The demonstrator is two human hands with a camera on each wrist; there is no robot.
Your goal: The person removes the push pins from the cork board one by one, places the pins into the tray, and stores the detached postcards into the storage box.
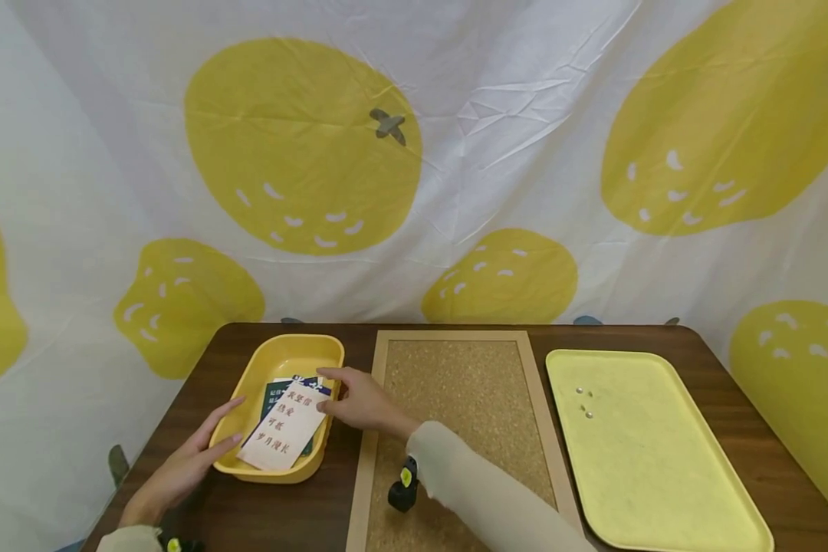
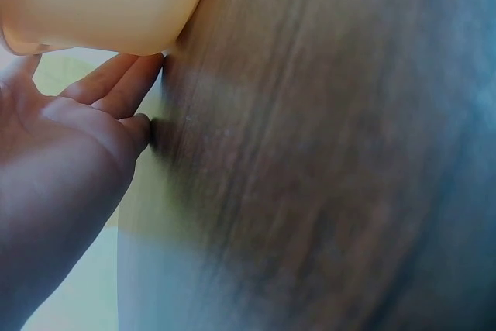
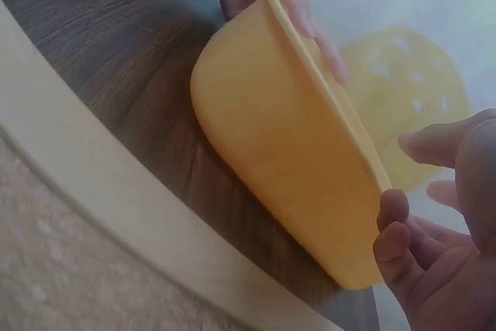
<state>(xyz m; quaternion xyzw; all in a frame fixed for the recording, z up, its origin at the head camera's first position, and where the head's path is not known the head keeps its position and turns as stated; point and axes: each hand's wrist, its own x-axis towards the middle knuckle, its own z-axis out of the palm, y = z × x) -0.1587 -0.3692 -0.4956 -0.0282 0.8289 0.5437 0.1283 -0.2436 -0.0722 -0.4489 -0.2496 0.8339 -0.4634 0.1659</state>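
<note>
A yellow plastic bin [image 1: 280, 477] stands at the left of the table. Inside lies a white card with red Chinese characters [image 1: 284, 425], on top of dark green [image 1: 272, 399] and blue cards. My left hand [image 1: 186, 464] holds the bin's near left side, thumb over the rim and fingers along the outer wall. Over the right rim reaches my right hand [image 1: 362, 399], its thumb at the white card's edge and its index finger extended above. In the right wrist view, thumb and fingers of that hand stand apart, with fingertips [image 3: 393, 205] right at the bin's rim.
A wood-framed cork board [image 1: 455, 399] lies mid-table, beneath my right forearm. To its right is a pale yellow tray [image 1: 652, 460] bearing several small pins with pearly heads [image 1: 589, 415]. A fruit-print curtain [image 1: 483, 153] hangs behind the dark wooden table [image 1: 283, 521].
</note>
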